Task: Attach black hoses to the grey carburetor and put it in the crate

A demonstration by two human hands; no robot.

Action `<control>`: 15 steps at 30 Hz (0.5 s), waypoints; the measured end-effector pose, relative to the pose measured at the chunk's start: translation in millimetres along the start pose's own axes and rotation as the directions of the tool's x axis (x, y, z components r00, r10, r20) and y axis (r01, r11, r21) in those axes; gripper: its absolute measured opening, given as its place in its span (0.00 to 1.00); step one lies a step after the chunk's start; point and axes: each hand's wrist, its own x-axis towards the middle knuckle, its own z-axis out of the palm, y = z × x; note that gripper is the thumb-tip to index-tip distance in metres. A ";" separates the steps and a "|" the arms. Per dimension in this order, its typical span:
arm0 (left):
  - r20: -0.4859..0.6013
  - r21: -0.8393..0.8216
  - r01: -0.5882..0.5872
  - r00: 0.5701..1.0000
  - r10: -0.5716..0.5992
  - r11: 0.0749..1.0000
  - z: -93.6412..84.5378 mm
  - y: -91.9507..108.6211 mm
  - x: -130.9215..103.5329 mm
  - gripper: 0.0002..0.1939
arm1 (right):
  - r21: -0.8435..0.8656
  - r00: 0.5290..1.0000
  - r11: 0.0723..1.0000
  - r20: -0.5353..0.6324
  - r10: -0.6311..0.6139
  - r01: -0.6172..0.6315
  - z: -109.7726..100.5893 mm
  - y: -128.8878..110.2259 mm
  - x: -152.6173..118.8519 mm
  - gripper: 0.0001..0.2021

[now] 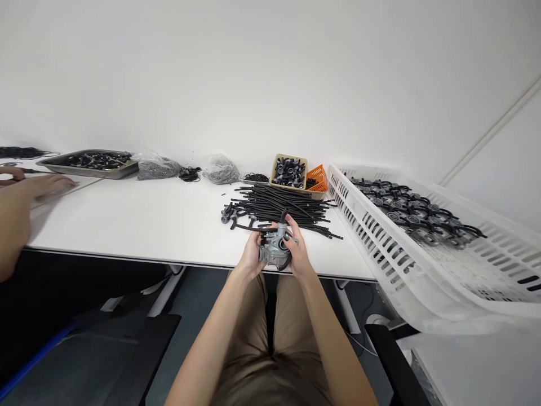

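Observation:
Between my two hands, at the table's front edge, is a grey metal carburetor (274, 248) with a black rubber cap on top and black hose on it. My left hand (252, 255) is wrapped round its left side. My right hand (298, 251) grips the right side, thumb near the round opening. Just behind lies a pile of black rubber hoses (291, 204), and left of it a few small grey and black carburetor parts (229, 213). The fingers behind the carburetor are partly hidden.
A white plastic crate (406, 276) on the right holds several carburetors (406, 208). At the back stand a beige basket (273, 179) of black caps, an orange basket (322, 179), plastic bags (220, 169) and a metal tray (63, 168). A co-worker's hand (46, 185) is at far left.

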 end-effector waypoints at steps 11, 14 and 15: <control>0.127 0.088 -0.023 0.992 0.012 0.996 -7.7 -1.9 3.9 0.18 | -0.067 0.984 0.998 -0.179 -0.006 -0.006 -6.9 2.2 7.0 0.30; 0.122 0.145 -0.065 0.991 0.047 0.987 -5.6 -4.5 5.4 0.24 | -0.080 0.969 0.997 -0.247 -0.010 -0.010 -9.4 5.4 9.0 0.25; 0.101 0.145 -0.104 0.991 0.090 0.984 -4.5 -5.8 7.0 0.26 | -0.088 0.961 0.996 -0.276 -0.020 -0.004 -10.0 6.5 9.4 0.23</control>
